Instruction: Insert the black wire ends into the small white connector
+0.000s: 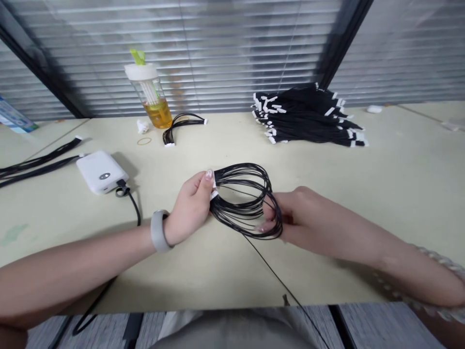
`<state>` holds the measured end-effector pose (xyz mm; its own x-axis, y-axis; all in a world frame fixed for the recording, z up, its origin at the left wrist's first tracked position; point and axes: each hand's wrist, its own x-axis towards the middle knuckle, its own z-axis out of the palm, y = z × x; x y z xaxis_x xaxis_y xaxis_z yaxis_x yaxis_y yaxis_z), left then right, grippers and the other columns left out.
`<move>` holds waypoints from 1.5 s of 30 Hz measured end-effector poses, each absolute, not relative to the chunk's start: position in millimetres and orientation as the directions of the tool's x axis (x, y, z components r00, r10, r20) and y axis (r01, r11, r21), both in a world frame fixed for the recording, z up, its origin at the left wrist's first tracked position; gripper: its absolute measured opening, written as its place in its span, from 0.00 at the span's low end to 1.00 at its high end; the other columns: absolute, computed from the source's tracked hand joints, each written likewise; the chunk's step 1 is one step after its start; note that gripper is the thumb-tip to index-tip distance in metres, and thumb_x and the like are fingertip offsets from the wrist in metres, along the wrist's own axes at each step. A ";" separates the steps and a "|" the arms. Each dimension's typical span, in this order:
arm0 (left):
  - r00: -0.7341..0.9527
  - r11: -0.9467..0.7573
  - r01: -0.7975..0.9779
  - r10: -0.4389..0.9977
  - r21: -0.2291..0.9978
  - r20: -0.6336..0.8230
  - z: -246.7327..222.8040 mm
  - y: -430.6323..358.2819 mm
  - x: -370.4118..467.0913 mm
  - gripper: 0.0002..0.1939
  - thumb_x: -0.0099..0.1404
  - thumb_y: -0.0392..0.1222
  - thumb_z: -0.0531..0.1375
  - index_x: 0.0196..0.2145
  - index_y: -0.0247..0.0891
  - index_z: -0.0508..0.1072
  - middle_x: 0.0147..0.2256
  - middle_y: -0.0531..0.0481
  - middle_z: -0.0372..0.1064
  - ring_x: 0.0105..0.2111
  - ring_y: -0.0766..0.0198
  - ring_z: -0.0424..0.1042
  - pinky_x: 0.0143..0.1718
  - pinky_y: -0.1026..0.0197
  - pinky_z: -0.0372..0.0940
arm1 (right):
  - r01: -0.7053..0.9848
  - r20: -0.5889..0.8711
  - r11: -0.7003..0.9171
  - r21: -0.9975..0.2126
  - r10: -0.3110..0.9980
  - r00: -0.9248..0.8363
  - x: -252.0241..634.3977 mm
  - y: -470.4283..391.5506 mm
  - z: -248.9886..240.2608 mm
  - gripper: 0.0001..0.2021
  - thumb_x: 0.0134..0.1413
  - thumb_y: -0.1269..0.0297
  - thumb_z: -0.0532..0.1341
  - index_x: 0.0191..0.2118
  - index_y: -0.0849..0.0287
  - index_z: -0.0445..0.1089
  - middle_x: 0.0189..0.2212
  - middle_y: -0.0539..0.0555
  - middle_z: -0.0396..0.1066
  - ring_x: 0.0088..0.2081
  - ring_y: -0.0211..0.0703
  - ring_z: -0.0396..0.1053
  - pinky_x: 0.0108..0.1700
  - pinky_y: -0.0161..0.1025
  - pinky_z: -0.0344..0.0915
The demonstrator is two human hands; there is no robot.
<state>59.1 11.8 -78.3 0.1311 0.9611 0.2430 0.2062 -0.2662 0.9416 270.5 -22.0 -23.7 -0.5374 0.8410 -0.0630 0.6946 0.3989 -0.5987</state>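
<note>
Over a smooth cream tabletop, a looped bundle of thin black wires stretches lengthwise between two bare hands, touching both: fingers of the left hand pinch its white plastic connectors, fingers of the right hand curl around the opposite bend.

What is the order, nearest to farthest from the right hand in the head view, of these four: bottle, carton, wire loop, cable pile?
1. Wire loop: touching the right hand.
2. Cable pile: beyond that hand, almost straight ahead.
3. Bottle: beyond and to the left.
4. Carton: far left, at the view's edge.
</note>
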 end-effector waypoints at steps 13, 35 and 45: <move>0.099 -0.240 0.192 0.969 0.952 0.224 -81.5 14.0 59.3 0.21 0.67 0.56 0.49 0.24 0.38 0.60 0.21 0.53 0.58 0.22 0.66 0.58 0.24 0.63 0.57 | 0.865 0.255 0.492 -0.102 0.853 -0.455 264.2 -28.9 -35.1 0.10 0.55 0.59 0.57 0.32 0.62 0.66 0.34 0.60 0.64 0.31 0.45 0.65 0.30 0.40 0.62; 0.107 -0.237 0.233 0.970 0.943 0.217 -76.4 11.6 61.1 0.21 0.67 0.55 0.48 0.24 0.37 0.57 0.22 0.54 0.53 0.23 0.68 0.53 0.25 0.63 0.53 | 0.799 0.150 0.579 0.165 0.786 -0.600 275.2 -39.6 -30.4 0.07 0.45 0.74 0.57 0.22 0.56 0.64 0.13 0.51 0.63 0.13 0.39 0.56 0.19 0.39 0.39; 0.170 -0.300 0.234 0.949 0.925 0.265 -77.4 8.1 59.9 0.20 0.69 0.52 0.46 0.24 0.37 0.56 0.22 0.56 0.51 0.22 0.69 0.51 0.24 0.64 0.52 | 0.630 0.752 0.632 -0.451 0.649 -0.112 283.3 -44.8 5.6 0.11 0.52 0.70 0.61 0.43 0.58 0.72 0.42 0.53 0.74 0.39 0.41 0.72 0.39 0.37 0.69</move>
<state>59.9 8.1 -77.4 0.1696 0.9491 0.2653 0.2336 -0.3002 0.9248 283.3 -44.8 5.6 -0.1123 0.6490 0.7524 0.6296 0.6323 -0.4514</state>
